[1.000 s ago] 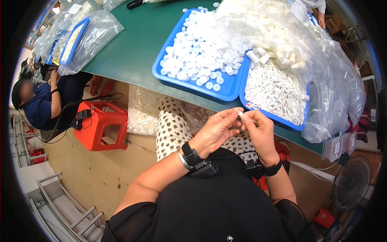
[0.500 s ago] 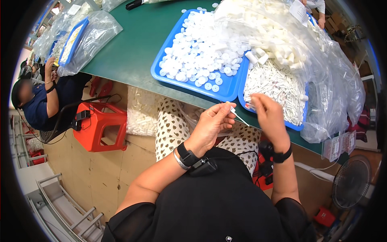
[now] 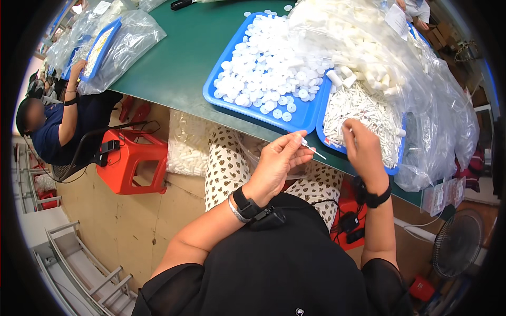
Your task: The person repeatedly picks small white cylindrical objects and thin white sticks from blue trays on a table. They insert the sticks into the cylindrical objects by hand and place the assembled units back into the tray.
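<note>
Between the thumb and fingers of my left hand (image 3: 278, 162) is a thin white stick-like part (image 3: 314, 150) with a thicker white end, its narrow end pointing right. My left hand is in front of the table edge, above my lap. My right hand (image 3: 365, 150) is bent over the near left part of a blue tray (image 3: 322, 118) heaped with small slim white parts (image 3: 363, 111). Its fingertips are drawn together at the heap; whatever they grip is too small to make out. Left of it, another blue tray (image 3: 301, 122) holds a pile of translucent white discs (image 3: 263, 68).
A large clear bag of white cylindrical pieces (image 3: 363, 47) spills over the right tray. Far left, another person (image 3: 58, 124) works at a blue tray (image 3: 100, 50). A red stool (image 3: 126, 163) stands left, a fan (image 3: 457, 242) at lower right, clear boxes (image 3: 443, 197) by the table corner.
My right hand has moved right, from beside the left hand to over the tray of slim parts. The left hand still holds the white stick-like part. The view has shifted slightly.
</note>
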{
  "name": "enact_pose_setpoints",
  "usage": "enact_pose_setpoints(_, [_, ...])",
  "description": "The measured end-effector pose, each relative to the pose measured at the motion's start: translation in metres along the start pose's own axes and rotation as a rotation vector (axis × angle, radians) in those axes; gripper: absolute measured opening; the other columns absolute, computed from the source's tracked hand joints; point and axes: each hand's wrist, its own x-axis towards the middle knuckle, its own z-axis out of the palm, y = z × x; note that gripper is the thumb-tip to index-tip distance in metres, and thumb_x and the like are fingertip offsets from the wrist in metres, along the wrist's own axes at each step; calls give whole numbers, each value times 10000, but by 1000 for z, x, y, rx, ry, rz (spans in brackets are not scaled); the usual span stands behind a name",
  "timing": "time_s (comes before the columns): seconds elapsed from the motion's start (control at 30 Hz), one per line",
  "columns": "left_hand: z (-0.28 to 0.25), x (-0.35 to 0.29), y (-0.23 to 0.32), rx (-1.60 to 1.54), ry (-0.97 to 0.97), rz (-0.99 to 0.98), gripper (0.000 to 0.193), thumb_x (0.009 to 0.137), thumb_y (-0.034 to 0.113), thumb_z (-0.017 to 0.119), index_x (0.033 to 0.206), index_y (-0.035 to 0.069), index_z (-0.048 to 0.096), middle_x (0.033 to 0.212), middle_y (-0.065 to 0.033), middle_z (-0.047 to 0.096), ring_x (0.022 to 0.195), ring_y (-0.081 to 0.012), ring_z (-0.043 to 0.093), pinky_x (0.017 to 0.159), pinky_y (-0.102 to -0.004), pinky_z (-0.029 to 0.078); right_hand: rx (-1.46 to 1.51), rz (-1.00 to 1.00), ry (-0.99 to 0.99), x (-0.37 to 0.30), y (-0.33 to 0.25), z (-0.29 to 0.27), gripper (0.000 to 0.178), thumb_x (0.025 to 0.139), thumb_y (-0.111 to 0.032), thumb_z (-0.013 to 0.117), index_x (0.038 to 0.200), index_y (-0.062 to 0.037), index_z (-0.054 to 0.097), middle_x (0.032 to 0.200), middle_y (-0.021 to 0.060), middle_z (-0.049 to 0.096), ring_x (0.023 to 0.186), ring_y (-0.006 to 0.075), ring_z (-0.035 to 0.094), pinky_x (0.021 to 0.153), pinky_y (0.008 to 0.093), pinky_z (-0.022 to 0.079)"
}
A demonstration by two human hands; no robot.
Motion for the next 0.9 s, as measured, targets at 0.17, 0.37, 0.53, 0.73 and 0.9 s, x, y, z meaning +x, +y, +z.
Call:
enact_pose_setpoints(0.17, [7, 1, 9, -72, -13, 67, 430, 1006, 261, 563, 1293, -55, 514, 1004, -86, 638, 1007, -201, 662, 915, -317, 548, 248, 29, -20, -24, -30, 3, 86, 866, -30, 665, 941, -2, 632, 840, 142, 677, 712, 305, 664, 619, 366, 511])
enact_pose_setpoints(0.37, [9, 4, 8, -82, 4, 74, 440, 1000, 264, 572, 1301, -51, 511, 1000, -87, 647, 998, -191, 662, 912, -312, 549, 225, 5, 33, -27, -35, 4, 75, 850, -10, 674, 911, -8, 628, 784, 125, 650, 669, 289, 632, 591, 369, 493])
enact_pose_setpoints(0.53, [7, 3, 0, -33, -15, 80, 416, 1001, 240, 573, 1296, -49, 525, 1046, -91, 655, 1000, -180, 659, 907, -302, 546, 193, -112, 71, -25, -34, 10, 75, 862, -13, 667, 925, 2, 629, 771, 120, 647, 643, 263, 628, 575, 347, 490])
enact_pose_setpoints(0.73, [11, -2, -8, 134, -75, 83, 390, 1001, 235, 578, 1303, -11, 561, 1117, -70, 664, 981, -133, 636, 889, -276, 523, 1006, 565, -250, -25, -38, 15, 161, 1004, -142, 553, 992, 6, 613, 730, 37, 641, 564, 79, 597, 492, 220, 459])
enact_pose_setpoints(0.9, [5, 0, -6, 132, -67, 44, 384, 1001, 262, 577, 1296, 16, 580, 1115, -57, 667, 956, -110, 630, 870, -270, 512, 1002, 589, -348, -16, -46, 15, 216, 1032, -201, 501, 1029, -4, 587, 723, 46, 638, 547, 87, 601, 486, 220, 462])
